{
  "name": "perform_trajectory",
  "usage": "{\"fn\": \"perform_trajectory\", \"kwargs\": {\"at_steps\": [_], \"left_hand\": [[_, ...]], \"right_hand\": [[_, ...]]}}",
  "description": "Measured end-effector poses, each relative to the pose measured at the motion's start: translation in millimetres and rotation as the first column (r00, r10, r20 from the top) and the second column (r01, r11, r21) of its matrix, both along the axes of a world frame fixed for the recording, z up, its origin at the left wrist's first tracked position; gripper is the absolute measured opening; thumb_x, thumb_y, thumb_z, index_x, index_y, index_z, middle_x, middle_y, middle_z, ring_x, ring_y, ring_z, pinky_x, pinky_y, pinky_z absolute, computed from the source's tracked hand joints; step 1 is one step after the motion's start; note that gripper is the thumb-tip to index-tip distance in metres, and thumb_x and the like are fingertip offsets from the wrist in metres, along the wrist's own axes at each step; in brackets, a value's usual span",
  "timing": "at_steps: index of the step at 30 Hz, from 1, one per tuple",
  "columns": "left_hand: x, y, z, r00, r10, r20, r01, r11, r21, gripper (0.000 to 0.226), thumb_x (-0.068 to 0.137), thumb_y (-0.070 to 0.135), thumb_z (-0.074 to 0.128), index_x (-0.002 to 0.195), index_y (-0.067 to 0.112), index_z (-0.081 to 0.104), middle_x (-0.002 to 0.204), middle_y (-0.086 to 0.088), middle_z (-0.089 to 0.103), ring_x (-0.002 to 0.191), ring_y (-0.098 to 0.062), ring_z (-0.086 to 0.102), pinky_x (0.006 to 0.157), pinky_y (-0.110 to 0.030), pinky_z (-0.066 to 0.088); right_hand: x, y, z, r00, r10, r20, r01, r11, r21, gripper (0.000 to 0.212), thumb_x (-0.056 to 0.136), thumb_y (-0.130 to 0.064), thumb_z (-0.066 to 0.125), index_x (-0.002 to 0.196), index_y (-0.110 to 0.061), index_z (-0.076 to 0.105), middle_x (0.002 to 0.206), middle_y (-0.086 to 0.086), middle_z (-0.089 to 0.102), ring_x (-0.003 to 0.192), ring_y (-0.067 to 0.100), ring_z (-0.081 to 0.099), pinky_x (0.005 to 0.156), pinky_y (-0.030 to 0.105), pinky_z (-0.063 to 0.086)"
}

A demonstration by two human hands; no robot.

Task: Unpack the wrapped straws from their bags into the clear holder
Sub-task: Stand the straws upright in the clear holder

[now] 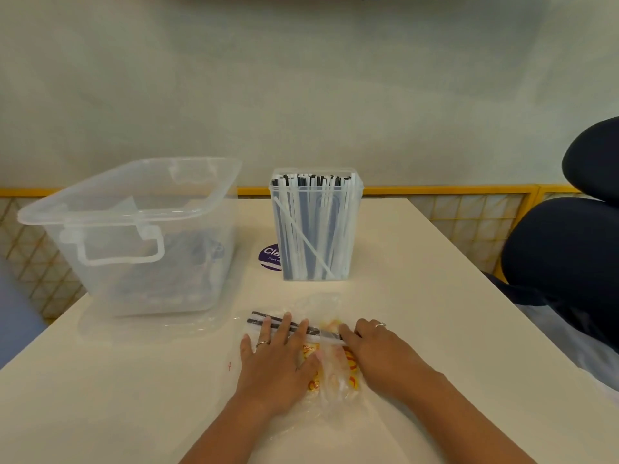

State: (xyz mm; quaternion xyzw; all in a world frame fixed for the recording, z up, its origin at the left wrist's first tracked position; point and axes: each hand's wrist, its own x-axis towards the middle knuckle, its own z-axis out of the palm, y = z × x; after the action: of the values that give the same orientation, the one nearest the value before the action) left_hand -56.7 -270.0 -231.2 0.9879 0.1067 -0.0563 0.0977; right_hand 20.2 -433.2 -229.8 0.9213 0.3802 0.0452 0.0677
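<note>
- While the left hand (278, 360) lies flat and released, its straight fingers press on the wrapped straws (263, 321) and on the printed bag (335, 376) at the near middle of the bench (418, 279).
- The right hand (378, 349) rests on the bag's other side with its forefinger laid along the straws; its other fingers bend out of sight, so I cannot tell whether they grip anything.
- The straws poke out of the bag's left end, lying flat on the pale, smooth bench top.
- The clear holder (355, 212) stands upright beyond the bag, packed with upright straws (311, 226), one leaning slantwise.
- A purple sticker (268, 257) shows on the bench just left of the holder's base.
- A large clear tub (134, 236) with a handle sits at the far left, on a flat clear lid (100, 326).
- Behind runs a plain off-white wall (301, 95) above a yellow rail (435, 189) with gridded panels.
- A dark chair (576, 236) stands off the bench's right edge.
</note>
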Motion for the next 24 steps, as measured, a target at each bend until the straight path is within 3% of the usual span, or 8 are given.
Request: {"fn": "perform_trajectory", "kwargs": {"at_steps": [2, 3, 5, 6, 9, 13, 19, 24], "left_hand": [[1.0, 1.9, -0.2, 1.0, 0.001, 0.0, -0.001, 1.0, -0.003, 0.058, 0.096, 0.053, 0.016, 0.148, 0.038, -0.005, 0.157, 0.006, -0.016, 0.144, -0.023, -0.018, 0.115, -0.053, -0.007], [1.5, 3.1, 0.1, 1.0, 0.0, 0.001, 0.0, 1.0, -0.003, 0.058, 0.096, 0.053, 0.016, 0.148, 0.037, -0.005, 0.157, 0.006, -0.015, 0.144, -0.023, -0.018, 0.115, -0.053, -0.007], [2.6, 4.3, -0.7, 1.0, -0.003, -0.001, 0.003, 1.0, -0.008, 0.058, 0.096, 0.053, 0.017, 0.148, 0.037, -0.005, 0.157, 0.006, -0.015, 0.144, -0.023, -0.018, 0.116, -0.053, -0.006], [3.0, 4.6, -0.9, 1.0, -0.004, -0.001, 0.004, 1.0, -0.013, 0.058, 0.096, 0.053, 0.017, 0.148, 0.037, -0.005, 0.157, 0.007, -0.016, 0.144, -0.022, -0.018, 0.116, -0.053, -0.007], [3.3, 5.6, -1.4, 1.0, -0.003, 0.0, 0.003, 1.0, -0.023, 0.058, 0.096, 0.052, 0.017, 0.148, 0.037, -0.005, 0.157, 0.007, -0.015, 0.144, -0.022, -0.017, 0.116, -0.052, -0.007], [3.9, 5.3, -2.6, 1.0, -0.011, -0.008, 0.011, 1.0, 0.008, 0.058, 0.096, 0.052, 0.018, 0.148, 0.037, -0.005, 0.158, 0.007, -0.015, 0.145, -0.023, -0.016, 0.115, -0.053, -0.006], [4.2, 6.1, -3.4, 1.0, -0.011, -0.004, 0.011, 1.0, -0.011, 0.059, 0.096, 0.052, 0.019, 0.148, 0.037, -0.004, 0.158, 0.008, -0.014, 0.145, -0.022, -0.016, 0.115, -0.052, -0.006], [6.0, 9.9, -2.5, 1.0, -0.009, -0.003, 0.009, 0.997, -0.082, 0.054, 0.099, 0.045, 0.017, 0.148, 0.038, -0.004, 0.158, 0.009, -0.013, 0.145, -0.02, -0.015, 0.115, -0.05, -0.008]], "right_hand": [[-3.5, 0.0, 6.4, 0.996, -0.023, 0.082, 0.026, 0.999, -0.029, 0.052, 0.055, -0.021, 0.07, 0.106, -0.014, 0.069, 0.075, 0.005, 0.06, 0.064, 0.021, 0.063, 0.054, 0.022, 0.048], [-6.7, -1.4, 12.3, 0.999, -0.046, 0.014, 0.046, 0.998, -0.036, 0.048, 0.064, -0.016, 0.064, 0.112, -0.012, 0.065, 0.083, 0.007, 0.06, 0.072, 0.023, 0.063, 0.06, 0.024, 0.048], [-7.2, -8.7, 12.7, 0.995, -0.05, -0.084, 0.053, 0.998, 0.037, 0.052, 0.086, -0.001, 0.04, 0.137, -0.012, 0.037, 0.115, 0.013, 0.048, 0.102, 0.029, 0.053, 0.079, 0.032, 0.044], [-6.1, -12.6, 14.0, 0.988, -0.063, -0.139, 0.068, 0.997, 0.033, 0.052, 0.09, -0.001, 0.034, 0.14, -0.015, 0.031, 0.121, 0.012, 0.043, 0.105, 0.029, 0.049, 0.08, 0.034, 0.041], [-1.3, -19.2, 16.2, 0.978, -0.087, -0.187, 0.096, 0.995, 0.037, 0.048, 0.091, -0.001, 0.033, 0.136, -0.018, 0.036, 0.119, 0.009, 0.042, 0.096, 0.026, 0.048, 0.073, 0.028, 0.033], [-4.4, -19.2, 13.1, 0.972, -0.076, -0.221, 0.086, 0.996, 0.035, 0.034, 0.096, -0.012, 0.034, 0.128, -0.014, 0.045, 0.12, 0.008, 0.045, 0.103, 0.027, 0.051, 0.077, 0.031, 0.036], [-10.7, -14.9, 12.5, 0.992, -0.083, -0.091, 0.071, 0.99, -0.125, 0.058, 0.094, 0.001, 0.027, 0.148, -0.01, 0.012, 0.135, 0.015, 0.038, 0.126, 0.03, 0.038, 0.097, 0.036, 0.035], [-2.4, -31.5, 25.1, 0.979, -0.106, -0.176, 0.1, 0.994, -0.043, 0.055, 0.093, -0.001, 0.028, 0.146, -0.014, 0.023, 0.128, 0.011, 0.041, 0.113, 0.029, 0.049, 0.093, 0.035, 0.039]]}}
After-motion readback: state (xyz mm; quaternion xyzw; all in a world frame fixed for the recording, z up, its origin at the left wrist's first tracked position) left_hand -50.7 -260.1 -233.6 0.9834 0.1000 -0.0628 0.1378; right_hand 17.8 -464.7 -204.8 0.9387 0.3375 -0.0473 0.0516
